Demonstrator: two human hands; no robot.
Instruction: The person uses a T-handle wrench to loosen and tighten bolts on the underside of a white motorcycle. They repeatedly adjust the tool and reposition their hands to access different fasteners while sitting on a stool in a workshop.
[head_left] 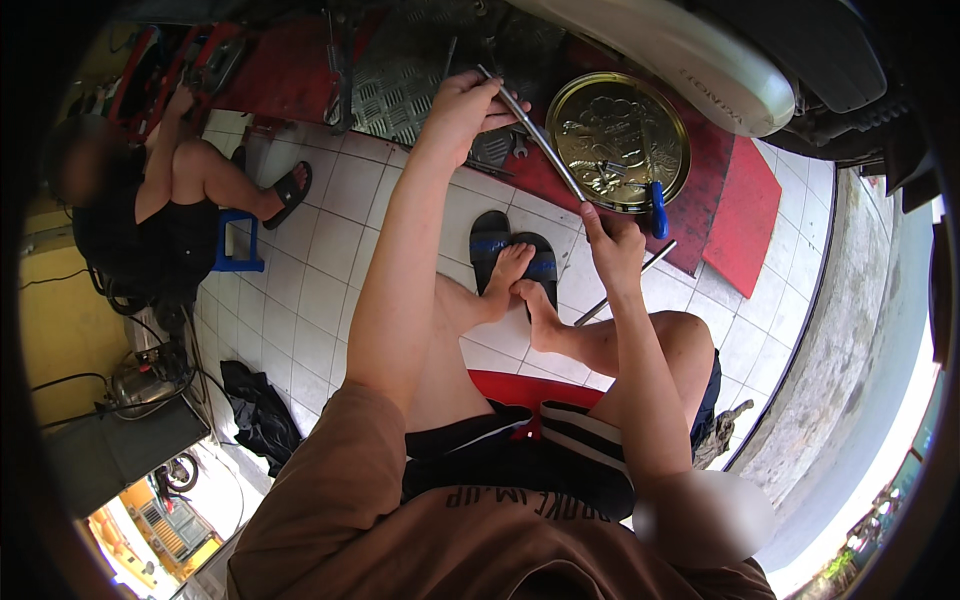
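A slim metal rod (540, 145) slants between my hands. My left hand (474, 112) grips it near its upper end, and my right hand (611, 242) is closed on its lower end. Just to the right of the rod is a round brass-coloured tray (620, 120) holding small metal parts and a blue-handled tool (658, 208) that rests across its rim. An open-ended spanner (519, 145) lies beside the tray on the metal plate (390, 100). A second bar (655, 258) lies low behind my right wrist.
Above are red mats (741, 220) and the underside of a motorbike (750, 90). Another person (120, 200) sits at the left by a blue stool (238, 255). Sandals (490, 235) are under my bare feet on the tiles. A compressor (142, 385) and black cloth (255, 410) are lower left.
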